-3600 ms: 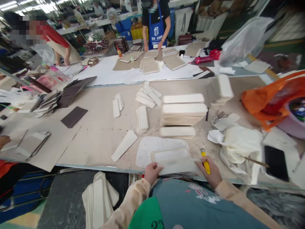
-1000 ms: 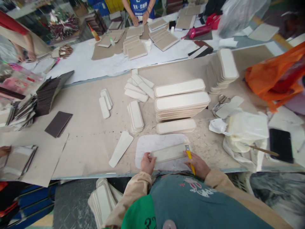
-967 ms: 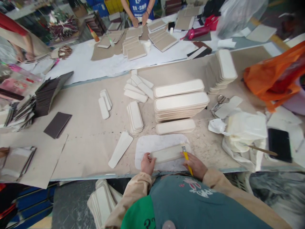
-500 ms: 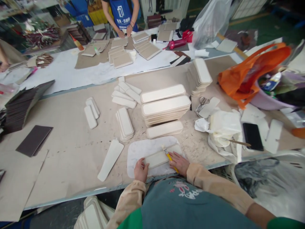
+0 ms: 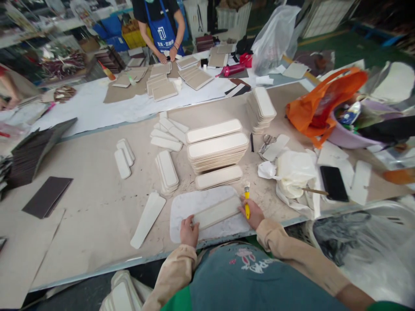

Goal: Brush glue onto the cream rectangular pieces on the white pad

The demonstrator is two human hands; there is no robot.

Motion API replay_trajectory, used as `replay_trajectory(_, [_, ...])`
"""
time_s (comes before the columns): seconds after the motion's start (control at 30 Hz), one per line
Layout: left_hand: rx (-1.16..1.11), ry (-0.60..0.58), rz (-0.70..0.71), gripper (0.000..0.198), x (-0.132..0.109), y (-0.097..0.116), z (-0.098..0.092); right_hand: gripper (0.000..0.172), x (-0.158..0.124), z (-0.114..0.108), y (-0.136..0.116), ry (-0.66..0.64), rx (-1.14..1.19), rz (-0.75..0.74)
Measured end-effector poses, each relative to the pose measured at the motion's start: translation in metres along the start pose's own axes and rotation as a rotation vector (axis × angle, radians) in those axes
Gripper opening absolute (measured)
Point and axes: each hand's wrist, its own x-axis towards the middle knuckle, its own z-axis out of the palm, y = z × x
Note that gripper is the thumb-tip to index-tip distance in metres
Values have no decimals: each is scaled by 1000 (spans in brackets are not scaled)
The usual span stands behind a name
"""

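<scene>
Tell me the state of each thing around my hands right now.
left hand, pressed on the cream panel's left end.
right hand, closed around the yellow brush.
yellow brush, held, bristles pointing away from the person.
cream panel, lying flat on the white mat.
black phone, lying flat, dark.

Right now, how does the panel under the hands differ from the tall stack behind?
The panel is one piece on the white mat, with the left hand and right hand, holding a yellow brush, at its ends. The tall stack is many pieces, untouched. Both are long, cream, round-cornered.
</scene>
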Motion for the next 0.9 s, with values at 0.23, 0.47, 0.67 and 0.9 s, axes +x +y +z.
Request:
replay_trajectory(0.23, [0,1,-22,33,-2,8,-3,10,-1,10,-2,42,-3,35])
replay_trajectory(0.47, [-149,68,-81,28,-6,18,-4,17,4,-2,-15,54,70,152])
replay_trajectory(0.67, [-382,13,-192,19,-18,29,-13,31,3,-21,-31,56,308,238])
replay_trajectory(0.9, [-1160,-246,-387,31,-40,69,-65,43,13,-75,-66,189,781,344])
